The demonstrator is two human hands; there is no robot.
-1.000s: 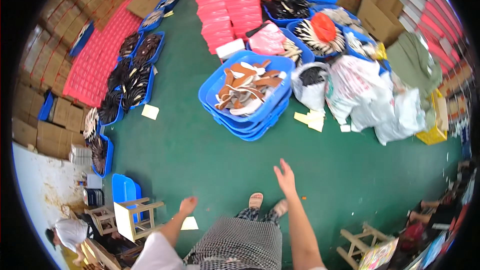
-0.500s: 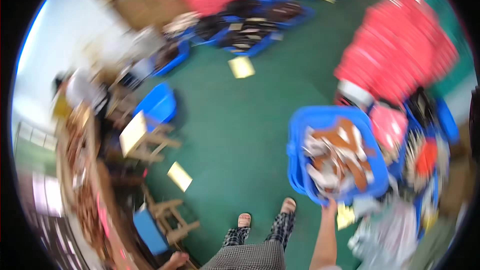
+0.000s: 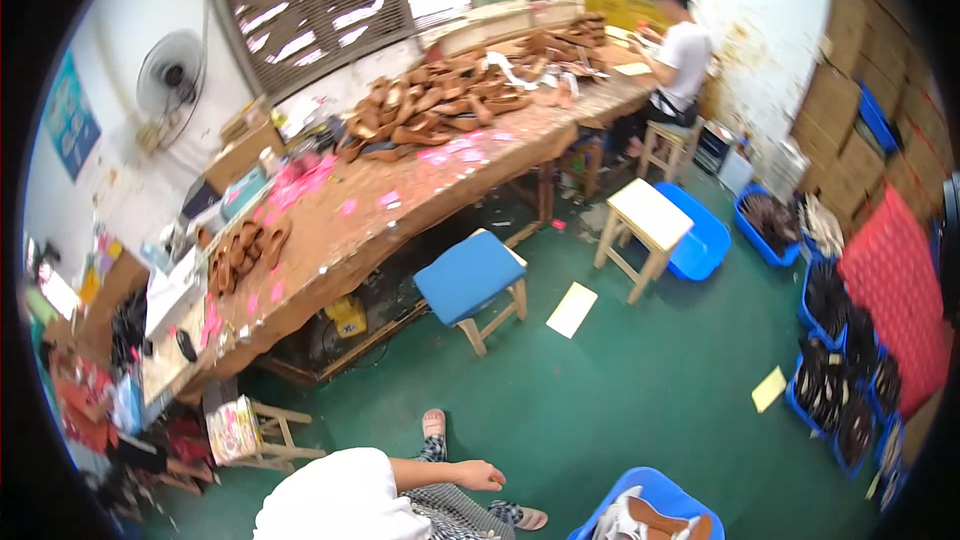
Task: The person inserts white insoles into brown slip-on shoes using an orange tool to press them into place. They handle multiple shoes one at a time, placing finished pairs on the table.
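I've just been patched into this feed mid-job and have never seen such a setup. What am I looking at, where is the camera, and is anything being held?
There is no machine here. A person wears a wide fisheye camera on the head, so the single picture looks down and out from their eyes, and straight edges bend near the rim. Their white sleeve and checked trousers show at the bottom. One hand, apparently the left, rests on the lap and holds nothing. The other hand is out of view. A long wooden bench carries piles of brown shoe pieces and pink scraps. A blue stool stands on the green floor. The rim of a blue basin shows beside the legs. Another person sits at the bench's far end.
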